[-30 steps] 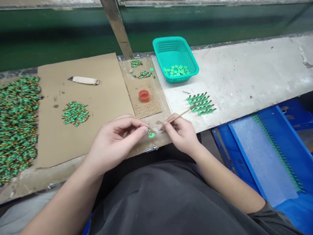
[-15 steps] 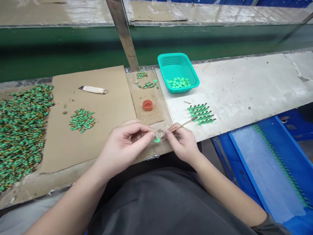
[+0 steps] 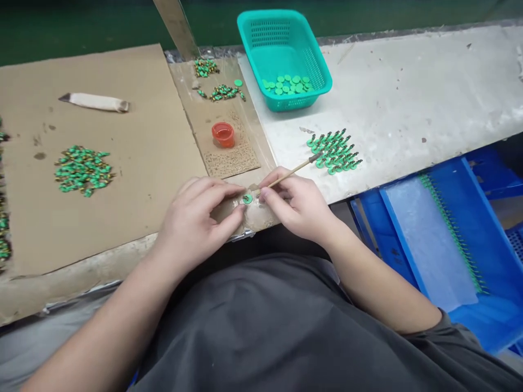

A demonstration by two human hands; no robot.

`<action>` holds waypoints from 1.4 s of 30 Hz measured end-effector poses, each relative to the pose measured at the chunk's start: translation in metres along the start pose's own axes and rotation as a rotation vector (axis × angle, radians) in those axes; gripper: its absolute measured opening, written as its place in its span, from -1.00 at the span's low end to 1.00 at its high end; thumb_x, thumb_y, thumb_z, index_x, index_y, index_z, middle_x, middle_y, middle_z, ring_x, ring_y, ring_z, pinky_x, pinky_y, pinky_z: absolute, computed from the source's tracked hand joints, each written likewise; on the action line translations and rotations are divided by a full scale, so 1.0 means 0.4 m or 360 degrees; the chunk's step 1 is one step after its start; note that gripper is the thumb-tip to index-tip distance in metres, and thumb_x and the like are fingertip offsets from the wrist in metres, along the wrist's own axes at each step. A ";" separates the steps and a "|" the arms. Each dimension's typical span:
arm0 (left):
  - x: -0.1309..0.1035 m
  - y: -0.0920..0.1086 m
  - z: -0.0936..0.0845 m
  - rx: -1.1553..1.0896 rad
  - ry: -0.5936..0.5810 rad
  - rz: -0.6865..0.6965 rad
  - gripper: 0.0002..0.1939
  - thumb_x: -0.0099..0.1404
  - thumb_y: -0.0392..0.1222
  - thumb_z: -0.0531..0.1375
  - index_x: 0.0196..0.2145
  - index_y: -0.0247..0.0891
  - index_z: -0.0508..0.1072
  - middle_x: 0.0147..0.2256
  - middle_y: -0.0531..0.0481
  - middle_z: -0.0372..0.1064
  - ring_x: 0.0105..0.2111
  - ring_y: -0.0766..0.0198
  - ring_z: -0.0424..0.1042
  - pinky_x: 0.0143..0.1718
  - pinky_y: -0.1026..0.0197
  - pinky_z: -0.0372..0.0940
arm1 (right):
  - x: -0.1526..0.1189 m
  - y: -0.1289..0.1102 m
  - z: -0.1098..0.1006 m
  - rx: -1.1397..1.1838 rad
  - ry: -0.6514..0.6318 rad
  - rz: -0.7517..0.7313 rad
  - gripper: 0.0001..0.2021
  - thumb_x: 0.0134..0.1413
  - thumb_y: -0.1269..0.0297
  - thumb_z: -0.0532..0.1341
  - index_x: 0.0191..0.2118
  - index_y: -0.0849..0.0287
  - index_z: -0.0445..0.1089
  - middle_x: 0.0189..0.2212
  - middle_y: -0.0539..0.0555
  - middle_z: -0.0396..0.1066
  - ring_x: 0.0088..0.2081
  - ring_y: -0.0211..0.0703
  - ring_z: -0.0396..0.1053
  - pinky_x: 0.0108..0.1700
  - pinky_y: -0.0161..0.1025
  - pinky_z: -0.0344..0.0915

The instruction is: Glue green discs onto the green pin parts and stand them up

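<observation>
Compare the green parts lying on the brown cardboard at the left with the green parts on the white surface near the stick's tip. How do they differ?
The cardboard pile is a loose, jumbled heap with no order. The white-surface group lies in neat rows, the parts pointing the same way. The pile sits far from the hands, left of the left hand; the rows sit by the tip of the stick held in the right hand. Both are small and green.

Green parts pile [image 3: 3,228] cut by left edge; stick [image 3: 286,175] tip hidden by right hand [image 3: 300,204].
</observation>
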State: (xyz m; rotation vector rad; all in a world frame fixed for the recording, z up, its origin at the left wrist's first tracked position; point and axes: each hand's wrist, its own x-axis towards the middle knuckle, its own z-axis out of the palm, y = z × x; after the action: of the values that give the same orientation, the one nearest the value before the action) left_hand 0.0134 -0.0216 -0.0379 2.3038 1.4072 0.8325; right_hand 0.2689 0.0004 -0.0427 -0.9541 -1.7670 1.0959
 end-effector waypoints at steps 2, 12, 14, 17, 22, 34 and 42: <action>0.002 0.001 0.007 -0.0006 0.0006 -0.0024 -0.84 0.60 -0.01 0.35 0.03 0.03 0.73 -0.09 -0.03 0.73 -0.05 0.01 0.66 0.09 -0.08 0.48 | -0.002 0.001 0.000 -0.0077 -0.0041 -0.0084 -0.78 0.64 0.21 0.31 -0.16 0.12 0.58 -0.13 0.09 0.71 -0.17 -0.16 0.67 -0.03 -0.21 0.61; 0.005 0.032 0.017 -0.0017 -0.0016 -0.0199 -0.79 0.64 0.04 0.29 -0.14 0.05 0.71 -0.14 0.00 0.63 -0.07 0.03 0.60 0.13 -0.12 0.43 | 0.000 0.009 0.008 -0.0302 -0.0095 -0.0232 -0.71 0.74 0.12 0.27 -0.13 0.11 0.56 -0.19 0.03 0.67 -0.22 -0.17 0.61 -0.04 -0.23 0.53; 0.005 0.032 0.018 -0.0002 -0.0017 -0.0204 -0.77 0.65 0.04 0.28 -0.15 0.03 0.71 -0.14 -0.01 0.63 -0.07 0.02 0.59 0.13 -0.13 0.43 | 0.000 0.007 0.009 -0.0308 -0.0087 -0.0255 -0.75 0.73 0.17 0.28 -0.13 0.10 0.55 -0.19 0.02 0.66 -0.20 -0.17 0.63 -0.02 -0.23 0.54; 0.006 0.033 0.016 0.0014 -0.0038 -0.0216 -0.77 0.64 0.03 0.26 -0.11 -0.01 0.72 -0.12 -0.02 0.63 -0.04 0.02 0.59 0.16 -0.12 0.41 | -0.006 0.000 0.009 -0.0259 -0.0069 -0.0220 -0.76 0.70 0.21 0.30 -0.16 0.09 0.54 -0.20 0.02 0.66 -0.21 -0.19 0.64 -0.04 -0.24 0.57; 0.009 0.055 0.025 0.0074 -0.0111 -0.0293 -0.68 0.62 0.12 0.25 0.06 -0.08 0.71 -0.04 -0.07 0.65 0.07 -0.07 0.60 0.18 -0.18 0.39 | -0.024 -0.009 -0.012 -0.0107 0.0155 0.0058 -0.77 0.63 0.18 0.35 -0.19 0.04 0.46 -0.29 -0.04 0.56 -0.39 -0.25 0.56 -0.34 -0.28 0.51; 0.013 0.060 0.030 -0.0034 -0.0030 -0.0353 -0.78 0.61 -0.04 0.34 0.04 0.09 0.82 -0.08 0.04 0.69 0.01 0.06 0.64 0.08 -0.09 0.34 | -0.017 -0.008 -0.019 -0.0258 0.0008 -0.0156 -0.78 0.63 0.31 0.34 -0.20 0.09 0.59 -0.24 0.00 0.65 -0.26 -0.20 0.65 -0.16 -0.25 0.60; 0.010 0.054 0.036 -0.0023 -0.0013 -0.0383 -0.83 0.58 0.01 0.32 -0.08 0.06 0.76 -0.10 0.02 0.69 0.01 0.00 0.67 0.04 -0.15 0.38 | -0.008 0.003 -0.002 -0.0240 -0.0006 -0.0209 -0.75 0.66 0.33 0.34 -0.21 0.13 0.59 -0.20 0.02 0.68 -0.21 -0.21 0.67 -0.12 -0.27 0.59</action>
State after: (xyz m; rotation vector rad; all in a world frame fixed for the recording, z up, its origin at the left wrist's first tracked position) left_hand 0.0391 -0.0278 -0.0362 2.0709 1.6282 0.7554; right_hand 0.2711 -0.0019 -0.0443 -0.9115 -1.9078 0.8924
